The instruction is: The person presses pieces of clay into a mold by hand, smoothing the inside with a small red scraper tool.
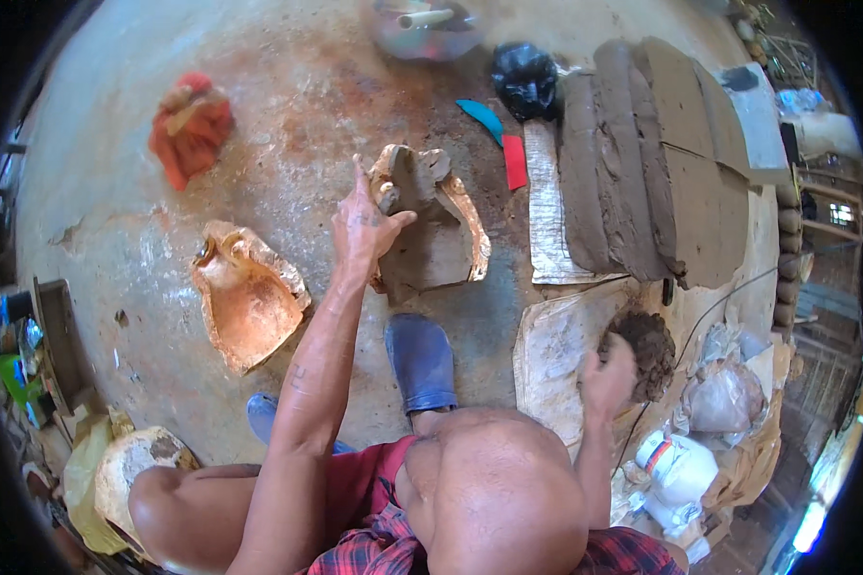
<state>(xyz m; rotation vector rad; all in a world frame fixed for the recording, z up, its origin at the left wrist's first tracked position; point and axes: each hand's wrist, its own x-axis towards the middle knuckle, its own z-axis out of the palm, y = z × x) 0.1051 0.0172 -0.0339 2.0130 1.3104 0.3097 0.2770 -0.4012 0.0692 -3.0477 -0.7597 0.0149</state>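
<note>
A plaster mould (479, 230) lined with grey-brown clay (436, 240) lies on the floor in front of me. My left hand (366, 228) grips its left rim, thumb over the clay inside and index finger stretched along the outside; the other fingers are mostly hidden. My right hand (609, 380) is beside a dark heap of clay lumps (648, 355) on the right. Its fingers are blurred, so whether it holds any clay is unclear. To the left lies another plaster mould piece (259, 311), hollow side up, without clay lining.
Long clay slabs (623, 163) lie on sheeting at the right. A black bag (524, 80), a teal strip (480, 119) and a red card (515, 162) are near them. A basin (427, 29) stands beyond, an orange cloth (192, 129) far left. My blue clog (420, 364) is close to the lined mould.
</note>
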